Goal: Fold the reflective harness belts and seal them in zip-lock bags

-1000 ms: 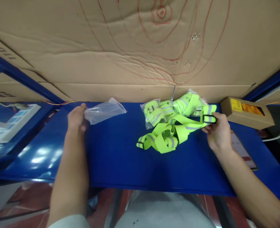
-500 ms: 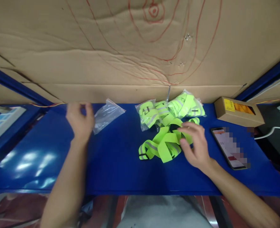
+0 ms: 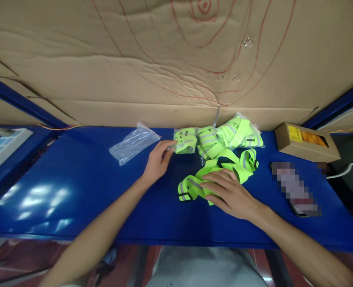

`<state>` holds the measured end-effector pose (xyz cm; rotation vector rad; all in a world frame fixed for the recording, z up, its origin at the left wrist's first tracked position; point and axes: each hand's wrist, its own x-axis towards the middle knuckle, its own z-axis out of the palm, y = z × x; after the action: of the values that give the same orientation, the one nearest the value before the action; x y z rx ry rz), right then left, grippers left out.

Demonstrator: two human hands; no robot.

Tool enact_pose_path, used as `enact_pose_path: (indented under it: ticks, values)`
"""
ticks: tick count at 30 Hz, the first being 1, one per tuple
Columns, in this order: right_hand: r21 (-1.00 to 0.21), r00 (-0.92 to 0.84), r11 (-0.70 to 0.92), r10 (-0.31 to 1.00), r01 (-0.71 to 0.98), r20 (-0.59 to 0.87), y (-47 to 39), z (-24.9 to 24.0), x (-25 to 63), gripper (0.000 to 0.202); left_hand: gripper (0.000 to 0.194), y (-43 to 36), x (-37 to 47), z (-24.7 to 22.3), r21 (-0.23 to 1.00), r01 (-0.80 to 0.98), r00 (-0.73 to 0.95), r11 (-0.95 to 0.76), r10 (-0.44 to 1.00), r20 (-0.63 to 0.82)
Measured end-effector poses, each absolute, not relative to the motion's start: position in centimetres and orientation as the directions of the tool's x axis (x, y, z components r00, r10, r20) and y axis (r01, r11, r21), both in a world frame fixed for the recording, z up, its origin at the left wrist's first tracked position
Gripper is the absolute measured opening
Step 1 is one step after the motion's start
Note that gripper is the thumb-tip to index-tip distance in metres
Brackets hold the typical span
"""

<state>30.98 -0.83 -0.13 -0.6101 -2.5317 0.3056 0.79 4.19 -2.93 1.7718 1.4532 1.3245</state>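
Observation:
My left hand (image 3: 158, 162) is closed in a pinch at the left corner of a small clear bag holding a folded neon-yellow reflective strap (image 3: 185, 140). To its right lie more bagged reflective straps (image 3: 234, 131), touching one another. A loose reflective strap (image 3: 191, 186) with grey stripes and black buckles lies in loops nearer to me. Over those loops rests my right hand (image 3: 228, 195), palm down with its fingers stretched out and apart; it covers part of the strap. A flat zip bag (image 3: 134, 144) lies left of my left hand.
All this sits on a blue table (image 3: 83, 191) before a cardboard wall (image 3: 104, 83) with red rings drawn on it. To the right are a brown box (image 3: 309, 145) with a window and a phone (image 3: 296, 191), partly blurred. A white cable (image 3: 344, 169) runs behind the phone.
My left hand has moved right, from beside the flat zip bag to the bagged strap, which has turned and shifted slightly left. My right hand has moved left onto the loose strap.

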Motion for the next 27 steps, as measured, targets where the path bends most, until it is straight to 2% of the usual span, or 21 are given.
enact_pose_path:
  ticks: [3,7,9,11,13,16,18,20,24,27]
  values:
    - [-0.336,-0.721,0.871,0.488,0.359,0.492,-0.8,-0.1,31.1,0.03,0.031,4.4,0.3,-2.4,0.903,0.326,-0.137,-0.279,0.931,0.338]
    - [-0.352,-0.591,0.823,0.567,0.447,0.574,-0.8,0.1,31.3,0.03,0.032,3.6,0.9,-0.9,0.984,-0.041,-0.201,-0.175,0.966,0.164]
    - [-0.396,-0.477,0.745,0.655,0.537,0.587,-0.8,0.3,31.4,0.03,0.031,2.9,1.5,-0.1,0.978,-0.192,-0.171,-0.077,0.984,0.044]
    - [-0.46,-0.366,0.654,0.736,0.6,0.569,-0.6,0.4,31.6,0.032,0.03,2.2,2.1,0.6,0.967,-0.254,-0.116,0.017,0.992,-0.048]
    - [-0.505,-0.328,0.627,0.761,0.593,0.56,-0.4,0.5,31.8,0.029,0.031,1.6,2.7,0.9,0.95,-0.287,-0.037,0.125,0.989,-0.141]
    - [-0.593,-0.346,0.658,0.751,0.465,0.562,-0.1,0.4,31.9,0.012,0.036,1.2,3.4,0.8,0.934,-0.263,0.039,0.242,0.97,-0.24]
    - [-0.697,-0.33,0.606,0.795,0.385,0.509,0.0,0.3,31.7,0.013,0.038,1.3,3.6,0.5,0.94,-0.196,0.041,0.28,0.96,-0.278]
    - [-0.805,-0.288,0.482,0.871,0.347,0.397,0.0,0.3,31.6,0.018,0.038,1.6,3.6,0.0,0.96,-0.049,0.046,0.277,0.96,-0.275]
    - [-0.963,-0.239,0.171,0.964,0.207,0.12,0.2,0.6,31.4,0.034,0.035,1.7,3.4,-0.8,0.935,0.33,-0.02,0.128,0.992,-0.129]
    - [-0.994,-0.273,-0.107,0.956,0.021,-0.108,0.2,1.2,31.1,0.042,0.026,0.7,3.8,-0.3,0.85,0.526,-0.169,-0.014,0.978,0.121]
